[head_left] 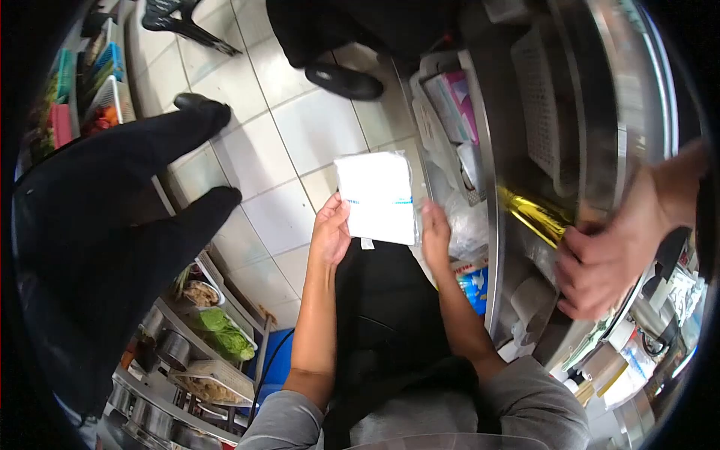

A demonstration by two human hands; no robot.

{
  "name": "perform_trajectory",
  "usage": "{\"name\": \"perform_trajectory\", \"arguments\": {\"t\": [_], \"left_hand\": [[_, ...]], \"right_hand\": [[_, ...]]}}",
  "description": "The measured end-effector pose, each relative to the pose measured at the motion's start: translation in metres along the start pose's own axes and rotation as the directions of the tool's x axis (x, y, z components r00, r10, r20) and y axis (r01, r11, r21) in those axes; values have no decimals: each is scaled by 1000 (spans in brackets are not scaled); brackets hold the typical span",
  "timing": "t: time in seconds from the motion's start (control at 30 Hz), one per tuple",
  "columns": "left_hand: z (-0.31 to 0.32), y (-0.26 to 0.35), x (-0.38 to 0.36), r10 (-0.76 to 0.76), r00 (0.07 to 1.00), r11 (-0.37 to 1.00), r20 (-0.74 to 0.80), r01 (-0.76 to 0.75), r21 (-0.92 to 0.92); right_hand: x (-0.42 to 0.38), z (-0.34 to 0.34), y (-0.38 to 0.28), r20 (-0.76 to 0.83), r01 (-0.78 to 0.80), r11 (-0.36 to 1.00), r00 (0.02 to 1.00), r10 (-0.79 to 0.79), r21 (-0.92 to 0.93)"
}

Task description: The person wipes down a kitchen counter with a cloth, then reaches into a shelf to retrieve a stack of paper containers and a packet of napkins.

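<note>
A white packet in clear plastic wrap [379, 195], with a thin blue line across it, is held out over the tiled floor. My left hand [331, 229] grips its left edge, thumb on top. At the packet's right edge is my right hand [435, 231], slightly blurred, its fingers raised beside the plastic; whether it touches the packet is unclear. Below the packet lies the dark cloth over my lap [382, 300].
At the right, another person's hand [611, 247] is near a shiny gold packet [536, 214] by metal shelves [491, 150]. Another person's dark-clothed legs [112, 195] are at the left. Lower left, a rack holds green leaves [225, 334] and baskets [217, 379].
</note>
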State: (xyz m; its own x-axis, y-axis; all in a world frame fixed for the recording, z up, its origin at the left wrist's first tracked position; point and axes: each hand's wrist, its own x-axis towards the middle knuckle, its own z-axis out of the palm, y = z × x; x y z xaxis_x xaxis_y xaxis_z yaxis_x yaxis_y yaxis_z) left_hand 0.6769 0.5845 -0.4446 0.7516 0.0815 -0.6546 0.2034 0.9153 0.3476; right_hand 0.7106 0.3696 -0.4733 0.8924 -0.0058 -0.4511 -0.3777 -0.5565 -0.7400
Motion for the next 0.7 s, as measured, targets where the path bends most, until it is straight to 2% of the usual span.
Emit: {"name": "perform_trajectory", "arguments": {"t": [0.03, 0.07, 0.1, 0.13, 0.17, 0.2, 0.27, 0.3, 0.33, 0.43, 0.5, 0.53, 0.57, 0.6, 0.63, 0.67, 0.7], "left_hand": [[10, 11, -7, 27, 999, 1000, 23, -27, 12], [23, 24, -16, 53, 998, 996, 31, -55, 63], [36, 36, -26, 83, 995, 990, 48, -88, 114], [40, 46, -33, 105, 988, 982, 112, -121, 144], [47, 59, -45, 110, 983, 972, 147, -137, 190], [55, 72, -58, 112, 976, 959, 184, -155, 238], [80, 97, -89, 120, 952, 943, 282, -198, 267], [87, 108, -103, 110, 934, 931, 340, -217, 293], [97, 117, -117, 124, 912, 909, 392, -263, 324], [121, 130, -144, 94, 808, 883, 582, -338, 327], [145, 128, -152, -25, 717, 990, 696, -80, 118], [161, 126, -153, -47, 762, 986, 646, -68, 152], [178, 121, -154, -71, 802, 981, 592, -52, 189], [198, 116, -149, -85, 780, 919, 620, -179, 352], [215, 108, -146, -106, 808, 889, 580, -185, 419], [222, 104, -137, -134, 848, 842, 513, -175, 510], [231, 96, -132, -161, 883, 786, 440, -155, 598]], "right_hand": [[-16, 9, -23, 54, 29, 955, 997, -47, 296], [-31, 5, -79, 138, -128, 885, 988, 73, 448], [-37, 7, -87, 286, -265, 671, 955, 82, 693], [-46, -1, -124, 435, -425, 368, 899, 61, 827], [-55, -10, -140, 522, -479, 284, 847, -100, 831], [-65, -19, -156, 504, -411, 330, 818, -277, 850], [-82, -36, -174, 512, -342, 461, 799, -316, 819], [-92, -59, -214, 516, -182, 740, 820, -249, 647], [-102, -73, -237, 480, -113, 777, 837, -262, 619], [-110, -102, -235, 575, -187, 739, 756, -313, 648], [-118, -116, -240, 636, -392, 537, 655, -408, 747], [-119, -117, -227, 681, -487, 484, 601, -418, 727], [-129, -119, -217, 692, -550, 421, 601, -400, 721], [-152, -122, -208, 652, -567, 321, 659, -376, 759], [-170, -126, -203, 608, -574, 208, 714, -347, 792], [-176, -140, -200, 559, -537, 170, 748, -358, 826], [-183, -155, -192, 523, -468, 236, 782, -338, 852]]}}
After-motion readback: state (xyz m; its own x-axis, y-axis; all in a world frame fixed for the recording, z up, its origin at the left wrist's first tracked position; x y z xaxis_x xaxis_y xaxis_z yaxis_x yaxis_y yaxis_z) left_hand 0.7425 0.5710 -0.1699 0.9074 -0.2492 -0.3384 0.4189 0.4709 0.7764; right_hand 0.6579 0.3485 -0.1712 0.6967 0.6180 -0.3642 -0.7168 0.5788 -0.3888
